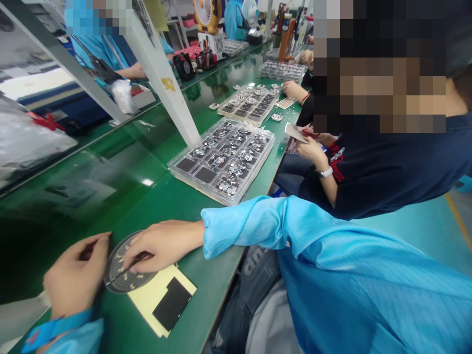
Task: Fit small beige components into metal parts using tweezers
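Observation:
A round grey dish (pixel 117 268) with a mesh-like surface lies on the green table, holding several small tan pieces. Over it, my right hand (pixel 157 248) is closed around dark tweezers (pixel 138 259), whose tips point down-left across the dish. My left hand (pixel 79 270) is at the dish's left side with thumb and forefinger pinched together; anything between them is too small to make out. A pale yellow sheet (pixel 147 300) lies partly beneath the dish, and a black notched patch (pixel 175 302) covers part of it.
Beyond my right arm lies a clear compartment tray (pixel 204 174) with metal parts, and behind it a second tray (pixel 254 110). A white post (pixel 173 98) rises beside the nearer tray. A co-worker (pixel 368 172) sits at the right, holding a flat sheet (pixel 296 132).

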Demonstrator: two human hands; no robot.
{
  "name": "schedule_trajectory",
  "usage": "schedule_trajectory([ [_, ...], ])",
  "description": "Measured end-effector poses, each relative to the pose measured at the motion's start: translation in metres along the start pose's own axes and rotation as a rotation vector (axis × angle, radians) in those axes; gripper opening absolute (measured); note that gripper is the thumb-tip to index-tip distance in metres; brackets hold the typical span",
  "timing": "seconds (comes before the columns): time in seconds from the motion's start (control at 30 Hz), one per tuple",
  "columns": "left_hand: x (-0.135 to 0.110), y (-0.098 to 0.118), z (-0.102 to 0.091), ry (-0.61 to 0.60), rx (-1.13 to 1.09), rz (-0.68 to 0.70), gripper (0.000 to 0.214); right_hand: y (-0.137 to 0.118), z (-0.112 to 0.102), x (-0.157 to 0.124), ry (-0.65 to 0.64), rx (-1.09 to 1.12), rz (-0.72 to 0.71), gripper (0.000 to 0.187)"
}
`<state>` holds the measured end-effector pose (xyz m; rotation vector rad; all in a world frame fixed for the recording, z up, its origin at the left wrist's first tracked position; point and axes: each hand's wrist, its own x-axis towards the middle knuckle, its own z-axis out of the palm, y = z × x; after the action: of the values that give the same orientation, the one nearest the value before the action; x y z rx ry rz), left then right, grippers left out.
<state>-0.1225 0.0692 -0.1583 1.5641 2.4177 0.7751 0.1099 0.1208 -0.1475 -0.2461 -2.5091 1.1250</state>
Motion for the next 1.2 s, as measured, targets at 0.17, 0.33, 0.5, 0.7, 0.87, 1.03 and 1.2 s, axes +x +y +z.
schedule_trajectory([
  [0.17,-0.003,0.006,-0.003,0.004,-0.018,-0.009,0.017,-0.003,0.002,-0.001,0.109,-0.069,-0.061,0.013],
  [0.33,0.001,0.0,0.003,0.002,0.005,0.03,0.028,-0.013,0.001,-0.005,0.263,-0.126,-0.042,0.021],
  [0.5,0.002,-0.004,0.011,0.059,-0.09,0.124,0.035,-0.012,-0.003,-0.006,0.346,-0.085,-0.027,0.013],
  [0.7,0.003,-0.012,0.019,0.092,-0.052,0.14,0.032,-0.011,-0.007,-0.005,0.552,0.137,-0.013,0.038],
  [0.87,0.002,-0.014,0.023,0.103,-0.101,0.186,0.029,-0.009,-0.01,-0.007,0.587,0.298,0.009,0.053],
  [1.03,0.002,-0.017,0.024,0.116,-0.122,0.205,0.026,-0.002,-0.008,-0.006,0.617,0.34,0.042,0.059],
  [1.2,0.003,-0.019,0.025,0.115,-0.121,0.206,0.026,-0.007,-0.009,-0.007,0.657,0.316,0.0,0.061],
])
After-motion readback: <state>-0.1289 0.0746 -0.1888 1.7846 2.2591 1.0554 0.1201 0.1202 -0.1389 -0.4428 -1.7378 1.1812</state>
